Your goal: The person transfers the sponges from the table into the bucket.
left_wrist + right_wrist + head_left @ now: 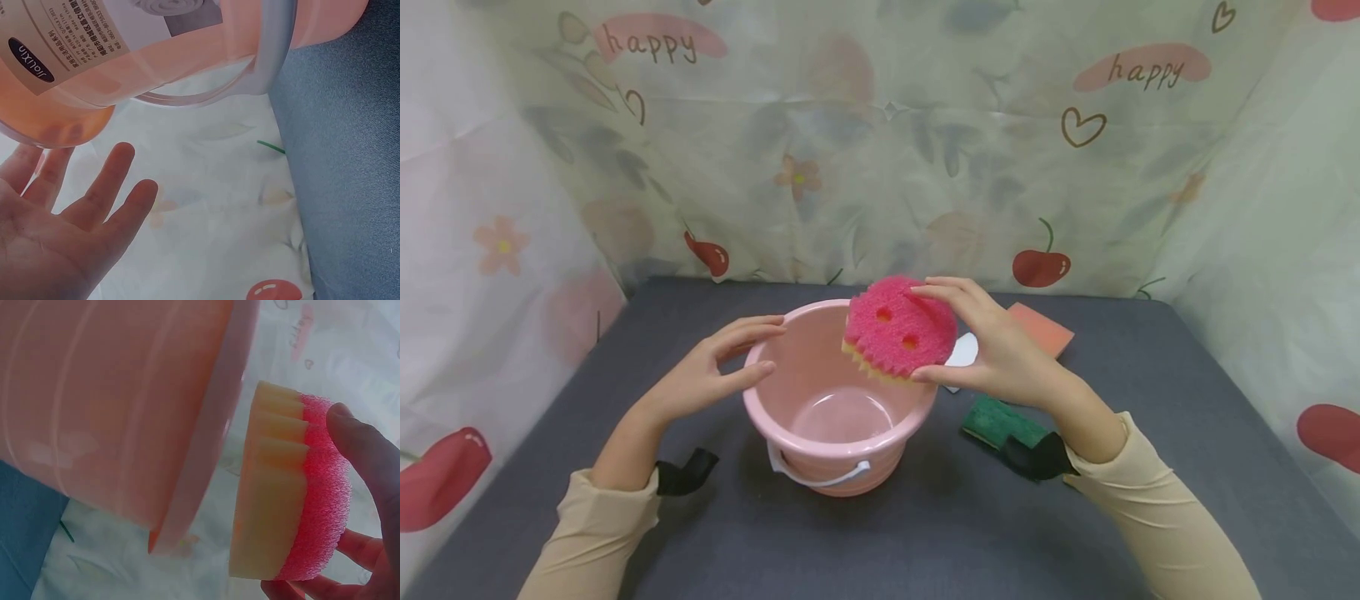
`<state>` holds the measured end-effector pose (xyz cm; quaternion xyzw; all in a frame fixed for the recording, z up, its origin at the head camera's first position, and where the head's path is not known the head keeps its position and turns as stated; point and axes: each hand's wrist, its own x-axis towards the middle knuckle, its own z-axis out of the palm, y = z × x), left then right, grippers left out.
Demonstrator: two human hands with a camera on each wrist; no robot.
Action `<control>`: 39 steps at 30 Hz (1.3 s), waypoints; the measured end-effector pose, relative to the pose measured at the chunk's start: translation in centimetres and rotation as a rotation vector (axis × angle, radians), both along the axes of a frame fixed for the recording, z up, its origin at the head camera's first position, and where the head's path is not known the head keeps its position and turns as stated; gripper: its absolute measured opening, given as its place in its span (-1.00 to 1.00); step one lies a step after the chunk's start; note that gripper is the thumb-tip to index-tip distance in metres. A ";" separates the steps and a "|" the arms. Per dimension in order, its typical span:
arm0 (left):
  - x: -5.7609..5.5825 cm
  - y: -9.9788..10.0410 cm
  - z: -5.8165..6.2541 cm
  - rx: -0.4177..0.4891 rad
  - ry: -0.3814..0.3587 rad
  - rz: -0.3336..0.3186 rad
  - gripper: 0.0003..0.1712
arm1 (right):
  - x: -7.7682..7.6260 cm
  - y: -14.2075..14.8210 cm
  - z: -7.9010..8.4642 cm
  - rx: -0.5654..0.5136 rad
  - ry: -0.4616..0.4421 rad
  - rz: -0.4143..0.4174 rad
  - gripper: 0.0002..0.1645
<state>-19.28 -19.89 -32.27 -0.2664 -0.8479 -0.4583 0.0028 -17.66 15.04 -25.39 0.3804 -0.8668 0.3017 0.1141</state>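
Observation:
A pink bucket (pixel 842 450) with a white handle (pixel 823 479) stands upright on the dark table. My right hand (pixel 992 342) grips a sponge (pixel 898 329) by its edge, thumb on the near side and fingers on the far side. The sponge has a bright pink face with two holes, a yellow layer beneath and a jagged edge. It overlaps the bucket's right rim in the head view; the right wrist view shows it just above the rim. My left hand (pixel 715 367) holds nothing, its fingers spread at the bucket's left rim.
Right of the bucket lie a green scouring sponge (pixel 1003 423), a white piece (pixel 964 350) and an orange-pink flat piece (pixel 1040 327). A black strap (pixel 1037 457) hangs from the right wrist, another black strap (pixel 688 473) from the left. A patterned curtain (pixel 887 167) encloses the table's back and sides.

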 end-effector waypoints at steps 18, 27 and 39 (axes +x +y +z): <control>-0.1 0.0 -0.1 -0.003 0.006 0.003 -0.48 | -0.7 -2.5 -2.0 0.015 -0.124 0.079 -0.07; -0.1 0.0 -0.2 -0.007 0.007 0.010 -0.49 | -1.1 -3.2 -2.6 0.013 -0.149 0.113 -0.07; -0.1 0.0 -0.2 0.006 0.004 0.004 -0.48 | -1.5 -4.1 -3.2 0.051 -0.171 0.114 -0.07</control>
